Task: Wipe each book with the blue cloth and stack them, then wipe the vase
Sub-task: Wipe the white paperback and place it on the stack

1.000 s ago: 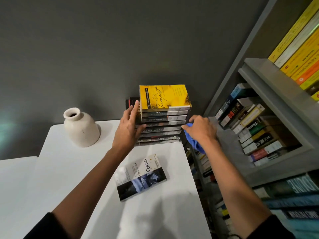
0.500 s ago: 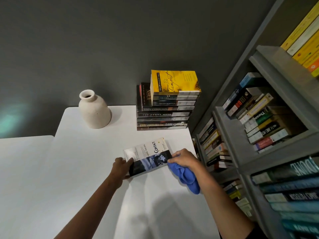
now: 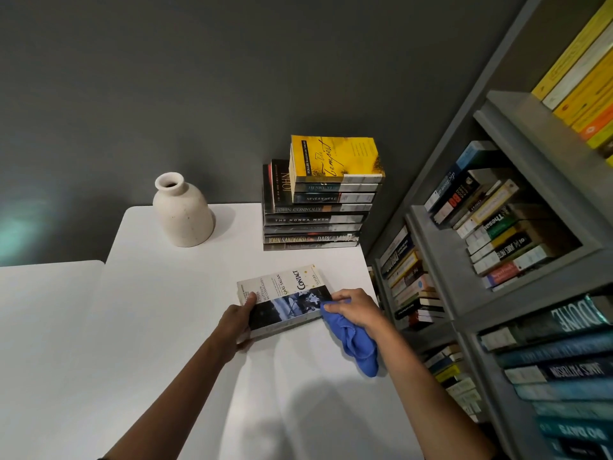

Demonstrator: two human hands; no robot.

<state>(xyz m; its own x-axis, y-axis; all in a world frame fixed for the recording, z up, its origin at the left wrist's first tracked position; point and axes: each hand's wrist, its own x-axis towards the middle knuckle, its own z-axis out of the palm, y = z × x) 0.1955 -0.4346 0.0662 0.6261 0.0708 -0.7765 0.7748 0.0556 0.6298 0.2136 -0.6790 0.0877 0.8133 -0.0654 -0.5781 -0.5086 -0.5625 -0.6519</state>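
Note:
A paperback titled Contact (image 3: 288, 295) lies flat on the white table (image 3: 159, 320). My left hand (image 3: 237, 322) grips its near left corner, thumb on the cover. My right hand (image 3: 356, 308) holds the bunched blue cloth (image 3: 355, 343) against the book's right end; the cloth hangs down below my wrist. A stack of several books (image 3: 315, 220) with a yellow one (image 3: 335, 157) on top stands at the table's back right against the wall. The cream vase (image 3: 180, 212) stands upright at the back left.
A grey bookshelf (image 3: 464, 293) packed with books runs along the table's right edge. A dark grey wall (image 3: 232, 78) backs the table. A lower white surface (image 3: 43, 327) adjoins on the left.
Both hands left the book stack and came down to the Contact paperback. The left hand now grips its corner, and the right hand brought the cloth onto its right end.

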